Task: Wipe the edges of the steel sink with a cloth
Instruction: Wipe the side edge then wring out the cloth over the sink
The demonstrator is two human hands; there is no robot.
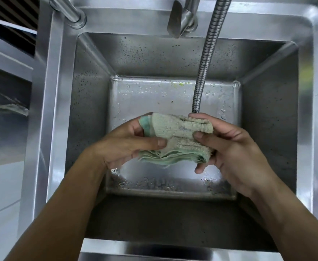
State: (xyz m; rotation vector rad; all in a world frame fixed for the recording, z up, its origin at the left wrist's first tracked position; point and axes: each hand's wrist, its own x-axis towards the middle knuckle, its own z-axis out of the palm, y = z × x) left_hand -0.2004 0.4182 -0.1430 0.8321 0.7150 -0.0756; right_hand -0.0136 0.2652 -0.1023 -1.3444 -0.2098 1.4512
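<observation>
A folded cloth (175, 137), pale beige terry with green edges, hangs over the middle of the deep steel sink (57, 113). My left hand (124, 146) grips its left side, thumb pressed on top. My right hand (233, 149) pinches its right end between thumb and fingers. Both forearms reach in from the near edge. The cloth is held above the wet sink floor, away from the flat rim on every side.
A flexible ribbed metal hose (205, 61) hangs from the back down to just above my right fingers. Tap fittings (182, 17) and a pipe (67, 10) stand on the back rim. Water drops and green specks lie on the basin floor. A counter lies left.
</observation>
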